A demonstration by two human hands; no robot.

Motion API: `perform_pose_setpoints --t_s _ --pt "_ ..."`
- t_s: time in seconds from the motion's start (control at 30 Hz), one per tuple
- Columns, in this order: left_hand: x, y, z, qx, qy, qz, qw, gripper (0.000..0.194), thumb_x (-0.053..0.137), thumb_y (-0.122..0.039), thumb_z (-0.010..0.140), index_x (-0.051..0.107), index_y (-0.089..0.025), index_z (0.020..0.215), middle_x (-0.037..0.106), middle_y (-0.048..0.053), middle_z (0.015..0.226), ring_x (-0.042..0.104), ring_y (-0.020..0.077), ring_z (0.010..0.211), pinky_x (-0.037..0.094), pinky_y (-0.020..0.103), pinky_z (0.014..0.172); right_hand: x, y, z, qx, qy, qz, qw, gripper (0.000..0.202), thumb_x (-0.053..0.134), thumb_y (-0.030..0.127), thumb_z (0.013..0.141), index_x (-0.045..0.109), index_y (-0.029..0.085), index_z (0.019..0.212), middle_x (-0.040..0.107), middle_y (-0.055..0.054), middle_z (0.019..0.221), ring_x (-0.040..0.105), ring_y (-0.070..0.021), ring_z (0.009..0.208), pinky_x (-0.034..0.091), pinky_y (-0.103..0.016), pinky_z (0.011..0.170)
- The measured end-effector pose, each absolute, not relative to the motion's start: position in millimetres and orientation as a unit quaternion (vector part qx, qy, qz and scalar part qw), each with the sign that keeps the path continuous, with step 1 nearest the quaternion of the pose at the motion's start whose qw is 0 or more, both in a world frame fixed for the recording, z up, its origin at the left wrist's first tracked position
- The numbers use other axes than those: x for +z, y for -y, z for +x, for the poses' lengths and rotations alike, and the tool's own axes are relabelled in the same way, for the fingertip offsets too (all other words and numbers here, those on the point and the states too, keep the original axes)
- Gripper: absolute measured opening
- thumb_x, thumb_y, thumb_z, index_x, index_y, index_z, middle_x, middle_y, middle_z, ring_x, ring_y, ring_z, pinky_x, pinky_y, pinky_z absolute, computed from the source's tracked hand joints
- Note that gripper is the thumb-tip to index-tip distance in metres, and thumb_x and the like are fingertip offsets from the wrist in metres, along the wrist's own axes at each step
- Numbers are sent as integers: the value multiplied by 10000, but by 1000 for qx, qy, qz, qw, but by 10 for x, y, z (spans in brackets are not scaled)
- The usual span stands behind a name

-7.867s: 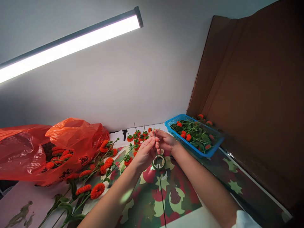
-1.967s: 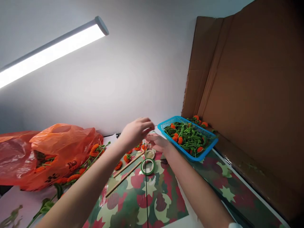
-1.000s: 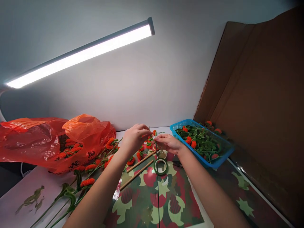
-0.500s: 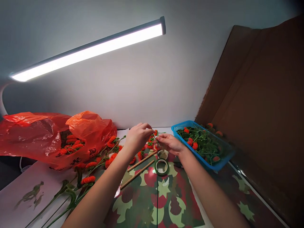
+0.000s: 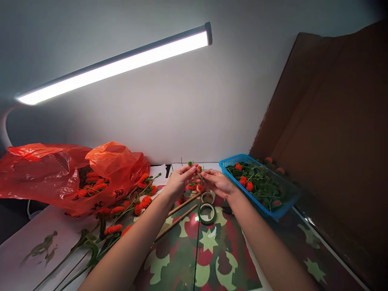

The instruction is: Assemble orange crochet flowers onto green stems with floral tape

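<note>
My left hand [image 5: 181,178] pinches a small green piece [image 5: 190,163] with a thin stem, beside the upright wire. Close by on the right, my right hand [image 5: 216,180] has its thumb and finger closed on the long thin green stem wire [image 5: 197,238], which runs down toward me over the mat. Small orange pieces [image 5: 192,186] lie behind and below the hands. A green tape roll [image 5: 207,213] rests on the patterned mat under my hands, with a second, paler roll [image 5: 207,197] just behind it.
Two wooden sticks [image 5: 178,220] lie left of the rolls. A red plastic bag [image 5: 39,173] and orange flowers [image 5: 113,229] are at the left. A blue basket [image 5: 222,163] of flowers and leaves stands right, by cardboard [image 5: 330,133]. A lamp [image 5: 121,62] hangs above.
My left hand has come down and now holds a small green piece near the wire. The wire's lower end has swung left. My right hand has barely moved.
</note>
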State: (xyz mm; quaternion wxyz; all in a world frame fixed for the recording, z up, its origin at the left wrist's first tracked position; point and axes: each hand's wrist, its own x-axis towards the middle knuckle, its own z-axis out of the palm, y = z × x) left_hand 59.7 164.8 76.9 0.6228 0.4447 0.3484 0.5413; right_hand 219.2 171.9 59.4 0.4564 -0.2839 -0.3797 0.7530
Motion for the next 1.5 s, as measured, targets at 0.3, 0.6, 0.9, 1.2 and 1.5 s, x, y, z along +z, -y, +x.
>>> perform_pose_setpoints --t_s 0.3,0.6,0.9,1.2,1.5 --pt "755 -1608 611 511 -398 472 598 353 837 -342 513 641 -143 730 622 -10 615 491 61 510 354 186 494 641 -1714 2252 737 421 -322 419 335 863 324 500 689 133 713 674 4 645 626 -85 569 491 -200 593" --pt "555 -1642 727 534 -329 412 661 322 820 -335 562 588 -147 682 537 -44 617 481 37 502 396 174 508 643 -1720 2253 744 437 -303 404 331 851 328 535 710 117 748 676 -18 645 600 -82 547 474 -204 563" --pt "544 -1566 836 552 -377 336 663 409 845 -371 494 593 -159 736 555 -52 632 513 40 516 392 152 480 517 -1770 2204 735 407 -324 435 307 855 308 519 709 131 723 645 5 578 575 -80 520 449 -196 518" --pt "528 -1346 913 619 -429 401 522 436 772 -430 604 660 -155 922 651 33 841 597 120 668 501 211 508 559 -1762 2179 713 396 -342 467 322 867 306 476 713 132 699 649 -3 605 586 -89 574 481 -215 579" --pt "582 -1279 877 521 -408 341 668 306 768 -382 648 639 -136 777 670 51 727 654 128 638 536 228 607 588 -1746 2166 683 415 -348 490 302 854 333 494 689 140 657 605 22 552 511 -73 501 417 -216 510"
